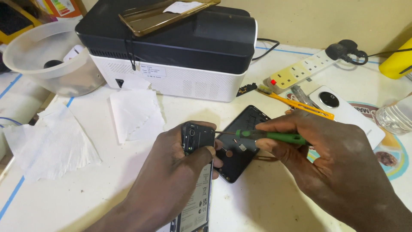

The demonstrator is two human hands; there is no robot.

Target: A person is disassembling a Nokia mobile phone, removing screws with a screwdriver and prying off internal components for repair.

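Pointing left, screwdriver [266, 136] lies level toward phone [196, 172].

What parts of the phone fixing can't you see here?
Head view:
- Screwdriver tip: too small to tell which screw it meets.
- Opened phone: its left side sits under the left hand, its bottom is cut off by the picture's edge.
- Black back cover: partly behind the right hand.

white label [152, 71] on printer side, coloured chart sticker [62, 6] top left
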